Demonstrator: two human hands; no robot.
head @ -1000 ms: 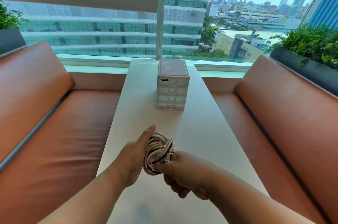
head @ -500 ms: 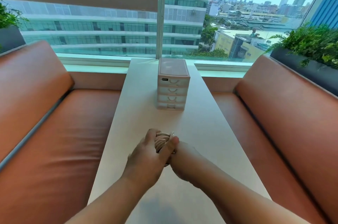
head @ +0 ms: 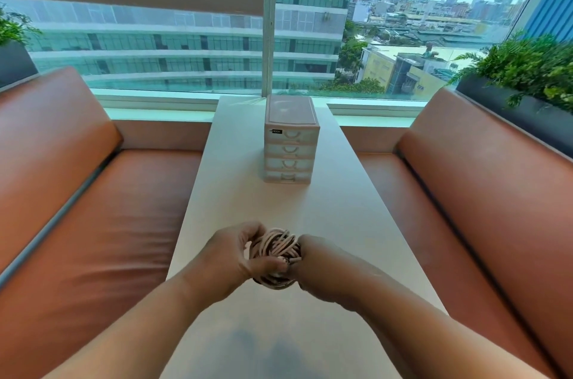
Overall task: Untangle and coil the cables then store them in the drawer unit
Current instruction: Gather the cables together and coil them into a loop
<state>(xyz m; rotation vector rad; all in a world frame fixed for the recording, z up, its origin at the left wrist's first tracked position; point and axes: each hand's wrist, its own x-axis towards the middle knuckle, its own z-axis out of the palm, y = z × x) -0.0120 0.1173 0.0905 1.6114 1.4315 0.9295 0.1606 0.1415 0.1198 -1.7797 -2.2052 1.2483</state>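
A tangled bundle of pale and dark cables [head: 277, 247] sits between both hands above the near part of the white table [head: 335, 223]. My left hand [head: 235, 254] curls round the bundle's left side, thumb and fingers pinching strands. My right hand [head: 322, 264] grips the bundle from the right; its fingers are hidden behind the cables. A small pinkish drawer unit [head: 290, 143] with several closed drawers stands upright at the far middle of the table.
Brown leather bench seats [head: 102, 208] [head: 465, 208] flank the narrow table on both sides. A large window [head: 186, 37] runs behind the drawer unit. Planters with green plants [head: 527, 68] sit above the seat backs.
My left hand covered the bundle half a second ago; now it has opened back to the left side, exposing the cable loops. The bundle stays at the same spot.
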